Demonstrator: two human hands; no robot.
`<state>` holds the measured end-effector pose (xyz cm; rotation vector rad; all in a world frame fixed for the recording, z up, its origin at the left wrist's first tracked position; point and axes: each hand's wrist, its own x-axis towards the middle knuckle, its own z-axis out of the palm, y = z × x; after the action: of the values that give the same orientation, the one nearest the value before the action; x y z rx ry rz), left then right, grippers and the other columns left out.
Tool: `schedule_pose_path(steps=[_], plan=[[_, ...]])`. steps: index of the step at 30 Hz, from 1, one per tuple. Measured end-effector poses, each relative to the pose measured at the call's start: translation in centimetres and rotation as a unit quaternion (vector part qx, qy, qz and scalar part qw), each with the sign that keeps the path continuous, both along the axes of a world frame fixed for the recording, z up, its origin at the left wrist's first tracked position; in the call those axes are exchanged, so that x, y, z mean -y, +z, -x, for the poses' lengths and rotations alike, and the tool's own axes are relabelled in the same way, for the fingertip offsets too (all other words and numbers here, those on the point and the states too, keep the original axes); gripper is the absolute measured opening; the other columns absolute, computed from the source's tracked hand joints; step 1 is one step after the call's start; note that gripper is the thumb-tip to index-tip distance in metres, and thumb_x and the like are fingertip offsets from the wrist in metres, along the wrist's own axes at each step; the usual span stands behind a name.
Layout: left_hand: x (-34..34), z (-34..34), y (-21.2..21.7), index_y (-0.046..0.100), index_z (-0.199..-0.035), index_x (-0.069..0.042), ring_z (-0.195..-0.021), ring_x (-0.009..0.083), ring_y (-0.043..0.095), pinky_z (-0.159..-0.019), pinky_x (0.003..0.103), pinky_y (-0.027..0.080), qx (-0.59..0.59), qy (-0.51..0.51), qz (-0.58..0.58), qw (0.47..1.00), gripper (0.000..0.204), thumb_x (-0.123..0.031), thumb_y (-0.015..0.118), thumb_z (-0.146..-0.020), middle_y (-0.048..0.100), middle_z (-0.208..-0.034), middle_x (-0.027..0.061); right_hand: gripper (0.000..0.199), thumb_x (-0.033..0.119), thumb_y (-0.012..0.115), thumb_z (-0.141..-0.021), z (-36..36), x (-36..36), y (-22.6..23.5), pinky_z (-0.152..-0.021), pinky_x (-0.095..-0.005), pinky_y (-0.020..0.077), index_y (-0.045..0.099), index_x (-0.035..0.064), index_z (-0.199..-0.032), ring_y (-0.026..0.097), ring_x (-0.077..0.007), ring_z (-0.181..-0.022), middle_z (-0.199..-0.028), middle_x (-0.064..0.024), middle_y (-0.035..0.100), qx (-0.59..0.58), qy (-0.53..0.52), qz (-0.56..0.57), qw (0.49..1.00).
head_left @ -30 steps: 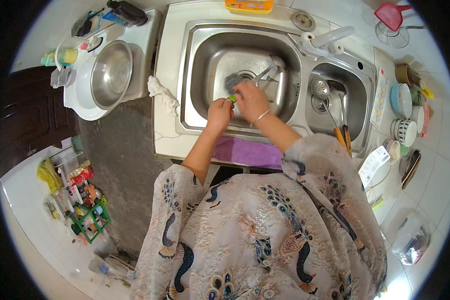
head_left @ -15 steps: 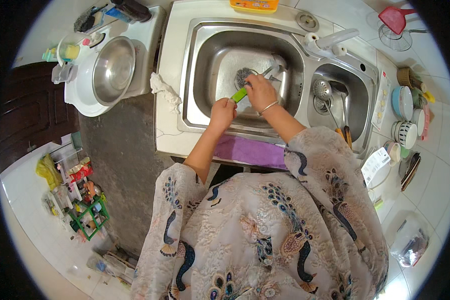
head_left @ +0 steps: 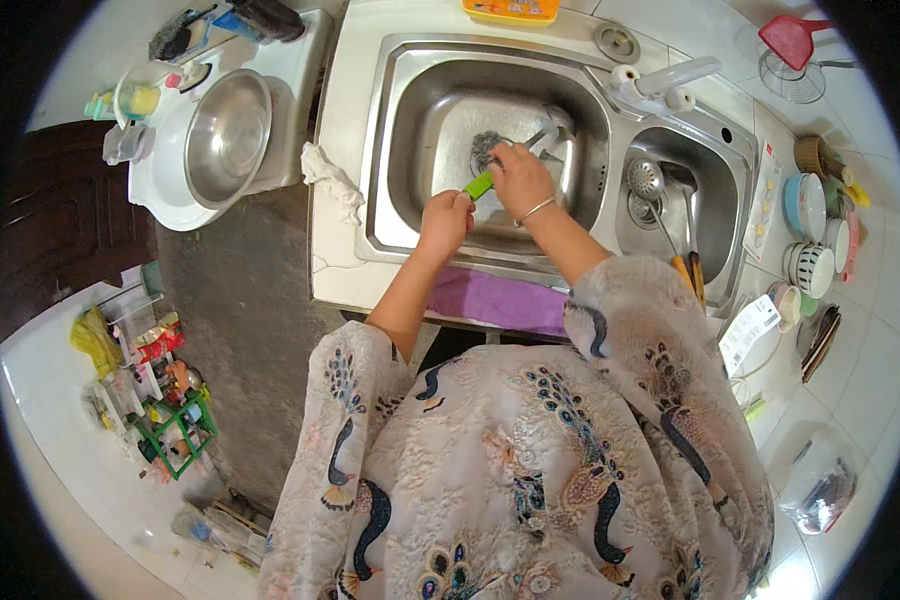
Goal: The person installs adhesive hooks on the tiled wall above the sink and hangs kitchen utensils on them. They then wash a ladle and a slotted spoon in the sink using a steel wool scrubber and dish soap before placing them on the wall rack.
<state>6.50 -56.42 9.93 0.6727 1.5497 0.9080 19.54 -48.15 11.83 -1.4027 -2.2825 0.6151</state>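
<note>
Over the large left sink basin [head_left: 430,110], my two hands meet at a narrow bright green handle [head_left: 480,186]. My left hand [head_left: 447,222] is closed round its lower end. At the upper end my right hand [head_left: 522,180] is closed, fingers bent down over it; what the fingers pinch is hidden. A dark grey scouring pad [head_left: 486,148] or drain strainer shows just past my right fingertips; I cannot tell which. Metal utensils [head_left: 548,140] lie on the basin floor beyond my right hand.
The smaller right basin holds a skimmer [head_left: 646,182] and another long-handled utensil. A faucet [head_left: 670,78] stands behind. A white rag [head_left: 330,182] and purple cloth [head_left: 500,300] lie at the counter edges. Stacked bowls [head_left: 808,268] stand right; a steel basin [head_left: 228,138] sits at left.
Both hands keep their hold, with the green handle shifted only very slightly. The view has moved a little.
</note>
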Motion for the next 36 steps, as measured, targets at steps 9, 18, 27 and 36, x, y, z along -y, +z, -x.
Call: schedule_pose_path(steps=[9, 18, 27, 36], plan=[[0.1, 0.0, 0.7, 0.055, -0.070, 0.000, -0.046, 0.0095, 0.042, -0.044, 0.025, 0.032, -0.006, -0.004, -0.006, 1.000, 0.027, -0.017, 0.045, -0.088, 0.048, -0.055, 0.0024, 0.011, 0.013, 0.055, -0.078, 0.0, 0.3, -0.4, -0.067, -0.0425, 0.0456, 0.056, 0.0100, -0.088, 0.055, -0.0323, -0.077, -0.083, -0.0135, 0.054, -0.022, 0.022, -0.011, 0.999], [-0.1, -0.2, 1.7, 0.056, -0.069, 0.001, -0.046, 0.0121, 0.045, -0.044, 0.025, 0.035, 0.072, 0.024, 0.012, 0.997, 0.026, -0.016, 0.047, -0.087, 0.050, -0.054, 0.0041, 0.015, 0.010, 0.057, -0.075, -1.4, -2.0, -1.0, -0.070, -0.0403, 0.0468, 0.056, 0.0096, -0.090, 0.055, -0.0311, -0.081, -0.083, -0.0135, 0.053, 0.019, -0.022, 0.019, 0.999], [0.0, 0.5, 1.5, 0.051, -0.066, -0.004, -0.036, 0.0107, 0.034, -0.034, 0.026, 0.022, 0.156, 0.075, 0.092, 0.981, 0.023, -0.016, 0.045, -0.085, 0.045, -0.050, 0.0035, 0.012, 0.012, 0.056, -0.077, -0.3, 0.3, -1.0, -0.066, -0.0418, 0.0470, 0.057, 0.0093, -0.089, 0.055, -0.0326, -0.076, -0.082, -0.0137, 0.051, -0.019, -0.010, -0.018, 1.000], [-0.3, 1.1, 0.4, 0.052, -0.072, -0.005, -0.035, 0.0089, 0.034, -0.032, 0.024, 0.023, 0.186, 0.074, 0.103, 0.974, 0.022, -0.018, 0.045, -0.088, 0.045, -0.051, 0.0012, 0.011, 0.009, 0.053, -0.078, -0.5, -0.5, -0.8, -0.066, -0.0425, 0.0475, 0.057, 0.0099, -0.089, 0.056, -0.0322, -0.076, -0.083, -0.0129, 0.052, 0.006, 0.000, -0.021, 1.000]])
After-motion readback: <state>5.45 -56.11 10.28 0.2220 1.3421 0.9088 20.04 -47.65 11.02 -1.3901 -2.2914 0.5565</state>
